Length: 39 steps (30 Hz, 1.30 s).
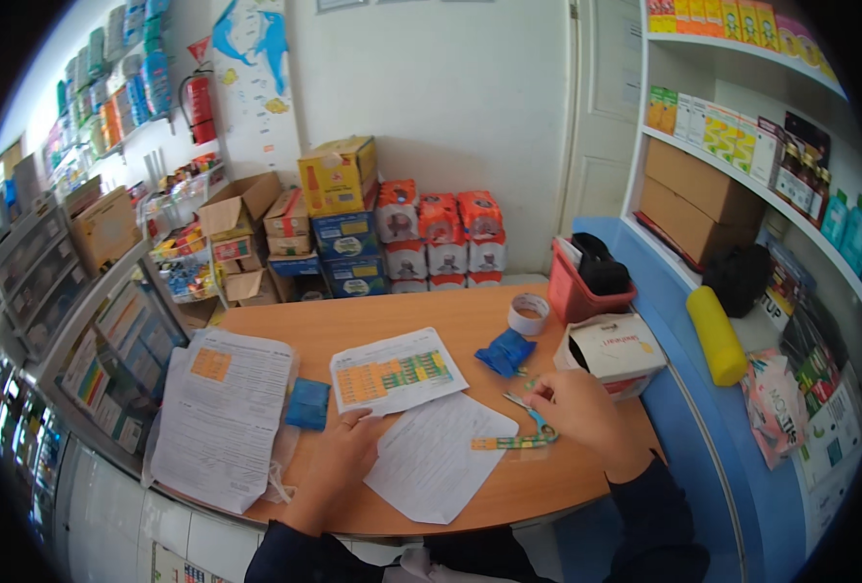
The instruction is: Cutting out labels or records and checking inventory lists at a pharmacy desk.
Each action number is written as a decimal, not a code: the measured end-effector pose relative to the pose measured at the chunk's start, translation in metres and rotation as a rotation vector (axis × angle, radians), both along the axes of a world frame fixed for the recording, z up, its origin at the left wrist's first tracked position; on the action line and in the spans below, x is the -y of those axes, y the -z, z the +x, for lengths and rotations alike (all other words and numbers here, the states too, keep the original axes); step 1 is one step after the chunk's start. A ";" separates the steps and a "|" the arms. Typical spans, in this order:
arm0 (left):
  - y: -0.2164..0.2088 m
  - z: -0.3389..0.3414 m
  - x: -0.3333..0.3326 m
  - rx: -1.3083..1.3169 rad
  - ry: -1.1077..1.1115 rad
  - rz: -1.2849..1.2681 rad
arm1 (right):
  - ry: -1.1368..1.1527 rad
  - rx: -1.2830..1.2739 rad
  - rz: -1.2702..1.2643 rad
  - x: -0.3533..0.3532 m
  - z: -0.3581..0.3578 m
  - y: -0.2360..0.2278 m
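Note:
My left hand rests at the lower left edge of a white sheet with orange and green stickers, its fingers loosely stretched out. Below that sheet lies a tilted sheet with handwriting. At the right, my right hand has thumb and fingertips pinched together; whatever they hold is too small to make out. Scissors with teal handles lie under and beside the right hand, blades toward the far left. A narrow green and orange sticker strip lies just nearer than the scissors.
Stacked printed papers and a blue packet lie at the left. Farther right are a crumpled blue packet, a tape roll, an open white box and a red basket. Shelves stand at the right.

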<state>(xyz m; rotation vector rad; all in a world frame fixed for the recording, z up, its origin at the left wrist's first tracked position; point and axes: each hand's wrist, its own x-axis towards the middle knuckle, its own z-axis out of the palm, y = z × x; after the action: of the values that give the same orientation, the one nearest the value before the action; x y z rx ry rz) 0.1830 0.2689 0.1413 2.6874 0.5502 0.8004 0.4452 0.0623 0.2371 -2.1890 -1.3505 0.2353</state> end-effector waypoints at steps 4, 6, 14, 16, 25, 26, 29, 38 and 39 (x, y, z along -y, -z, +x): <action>0.003 0.016 0.042 -0.013 0.179 -0.070 | 0.075 -0.054 -0.015 0.026 -0.002 0.041; 0.006 0.032 0.054 -0.110 0.234 -0.127 | 0.023 0.221 0.060 0.027 0.000 0.066; 0.041 0.059 0.054 -0.407 0.174 -0.025 | 0.003 0.349 0.049 0.025 -0.006 0.097; 0.039 0.059 0.053 -0.417 0.173 -0.025 | -0.008 0.301 0.080 0.024 -0.006 0.100; 0.042 0.060 0.052 -0.406 0.190 -0.022 | -0.009 0.016 0.110 0.025 0.002 0.101; 0.043 0.060 0.051 -0.400 0.196 -0.021 | 0.008 -0.034 0.118 0.025 0.002 0.102; 0.042 0.056 0.051 -0.393 0.186 -0.019 | 0.031 -0.123 0.110 0.023 -0.003 0.097; 0.040 0.057 0.052 -0.397 0.191 -0.026 | 0.079 -0.146 0.137 0.028 -0.004 0.104; 0.040 0.058 0.051 -0.396 0.193 -0.027 | 0.084 -0.154 0.147 0.029 -0.003 0.106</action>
<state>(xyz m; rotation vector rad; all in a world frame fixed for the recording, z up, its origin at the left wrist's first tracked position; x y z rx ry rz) 0.2406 0.2175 0.1009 2.8295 0.3706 0.2065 0.4420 0.0338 0.1314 -2.0554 -1.1527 0.2590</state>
